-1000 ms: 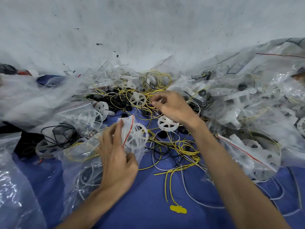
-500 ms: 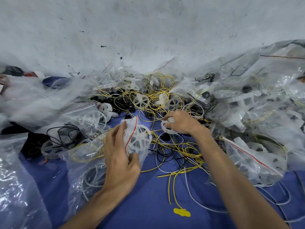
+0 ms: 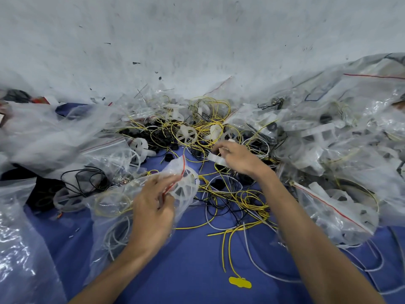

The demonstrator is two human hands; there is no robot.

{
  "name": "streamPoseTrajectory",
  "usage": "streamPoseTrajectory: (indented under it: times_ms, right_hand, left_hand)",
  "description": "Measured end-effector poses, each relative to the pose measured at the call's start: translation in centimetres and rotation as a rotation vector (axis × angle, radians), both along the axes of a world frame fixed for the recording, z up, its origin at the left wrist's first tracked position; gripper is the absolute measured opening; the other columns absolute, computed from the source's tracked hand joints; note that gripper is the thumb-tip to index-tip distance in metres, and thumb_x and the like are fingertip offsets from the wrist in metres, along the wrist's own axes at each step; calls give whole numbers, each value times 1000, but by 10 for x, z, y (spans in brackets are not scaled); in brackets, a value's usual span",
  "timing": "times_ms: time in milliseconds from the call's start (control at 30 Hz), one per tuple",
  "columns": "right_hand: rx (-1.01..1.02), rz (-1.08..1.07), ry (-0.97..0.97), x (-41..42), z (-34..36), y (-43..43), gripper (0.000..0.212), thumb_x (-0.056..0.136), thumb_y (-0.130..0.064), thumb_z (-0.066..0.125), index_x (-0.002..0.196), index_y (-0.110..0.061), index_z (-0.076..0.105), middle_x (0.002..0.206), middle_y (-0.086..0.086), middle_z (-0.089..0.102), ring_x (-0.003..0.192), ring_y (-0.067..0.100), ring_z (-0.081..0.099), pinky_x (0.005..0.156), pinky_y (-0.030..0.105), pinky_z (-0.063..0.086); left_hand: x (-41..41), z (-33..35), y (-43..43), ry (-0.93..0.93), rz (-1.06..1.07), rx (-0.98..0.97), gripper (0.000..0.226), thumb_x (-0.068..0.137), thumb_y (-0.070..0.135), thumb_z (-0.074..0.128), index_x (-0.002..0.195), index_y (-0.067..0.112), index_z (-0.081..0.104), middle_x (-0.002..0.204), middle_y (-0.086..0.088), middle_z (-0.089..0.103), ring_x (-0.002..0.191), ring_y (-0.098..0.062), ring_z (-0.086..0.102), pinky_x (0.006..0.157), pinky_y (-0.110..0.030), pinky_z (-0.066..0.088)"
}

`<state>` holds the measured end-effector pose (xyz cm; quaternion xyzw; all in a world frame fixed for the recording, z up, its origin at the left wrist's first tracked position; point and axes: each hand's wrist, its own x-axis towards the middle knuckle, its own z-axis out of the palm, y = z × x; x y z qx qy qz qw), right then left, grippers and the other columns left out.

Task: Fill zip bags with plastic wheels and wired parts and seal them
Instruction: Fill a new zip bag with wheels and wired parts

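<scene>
Right hand pinches white plastic wheel by rim, just beside zip bag mouth, at its 1 o'clock. Left hand grips bag at red zip strip, keeping mouth up; bagged wheel already inside. Wheel looks light, stiff, thin-spoked: rim hold safest, spokes likely to snag wire. Bag film soft, slippery, likely collapses unless held at strip. Yellow wires tangled at bag's 3 o'clock on blue cover. Filled bags heaped farther out, 3 o'clock. Yellow tag at 6.
</scene>
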<state>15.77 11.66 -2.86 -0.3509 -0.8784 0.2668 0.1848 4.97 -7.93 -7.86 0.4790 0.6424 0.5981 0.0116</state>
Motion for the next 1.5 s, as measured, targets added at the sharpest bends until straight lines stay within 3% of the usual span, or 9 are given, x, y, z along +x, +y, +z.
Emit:
streamPoseTrajectory:
  times_ms: [233, 567, 667, 833, 1067, 1133, 1300, 1367, 1500]
  right_hand:
    - [-371, 99, 256, -7, 18, -18, 41, 94, -50, 38, 119, -23, 57, 132, 2, 52, 124, 22, 46, 106, 45, 36]
    - [-957, 640, 518, -27, 39, -83, 9, 79, -23, 49, 86, -17, 52, 78, 0, 56, 72, 13, 56, 69, 30, 48]
    - [-839, 605, 347, -38, 24, -96, 3, 83, -14, 52, 83, -16, 53, 78, -2, 56, 69, 3, 56, 59, 15, 47]
    - [-383, 522, 42, -46, 11, -100, 27, 92, -15, 54, 118, -8, 59, 125, 3, 60, 121, 12, 50, 107, 31, 35]
    - [251, 596, -353, -56, 7, -100, 36, 99, -29, 38, 130, -17, 50, 133, 8, 52, 121, 22, 45, 100, 32, 36]
    - [246, 588, -382, -55, 7, -101, 34, 99, -28, 37, 128, -17, 51, 131, 7, 54, 119, 21, 48, 99, 31, 38]
    - [-603, 673, -91, -30, 18, -95, 46, 83, 7, 44, 125, -14, 46, 108, -12, 64, 97, -7, 57, 85, 7, 41]
    - [-335, 674, -110, -33, 17, -95, 43, 83, 4, 52, 119, -19, 49, 118, 4, 61, 111, 16, 55, 97, 29, 43]
    - [77, 598, -363, -47, 3, -106, 25, 90, 0, 43, 108, 7, 60, 114, 26, 60, 100, 33, 53, 72, 17, 31]
  left_hand:
    - [-2, 3, -1, 22, 100, 43, 41, 70, 10, 48, 109, 20, 58, 106, 12, 50, 101, 13, 45, 87, 0, 28]
    - [-5, 11, -4, -105, 67, 189, 50, 70, 7, 51, 112, 33, 51, 111, 20, 50, 106, 1, 51, 89, -20, 45]
    - [-10, 13, -6, -131, 65, 211, 51, 72, 2, 52, 118, 25, 53, 113, 7, 52, 100, -6, 56, 76, -19, 49]
    - [-12, 13, -8, -12, 119, 195, 60, 72, -7, 46, 111, 37, 52, 107, 22, 50, 98, -8, 56, 72, -18, 48]
    - [-8, 12, -9, 92, 111, 155, 60, 64, -3, 40, 117, 19, 55, 111, 20, 45, 103, 13, 46, 86, -6, 38]
    - [-7, 12, -9, 116, 114, 148, 58, 65, -2, 41, 118, 15, 56, 110, 17, 46, 102, 9, 47, 88, -7, 37]
    - [-5, 12, -10, 168, 91, 170, 57, 65, 0, 42, 120, 9, 57, 112, 15, 48, 108, 1, 50, 91, -21, 43]
    - [-5, 11, -8, 267, 129, 158, 65, 57, -6, 44, 119, 6, 59, 111, 10, 48, 106, -2, 50, 93, -13, 39]
    - [-2, 2, -9, 446, 80, 144, 68, 57, -1, 33, 120, 8, 56, 112, 0, 47, 103, -16, 48, 94, -14, 36]
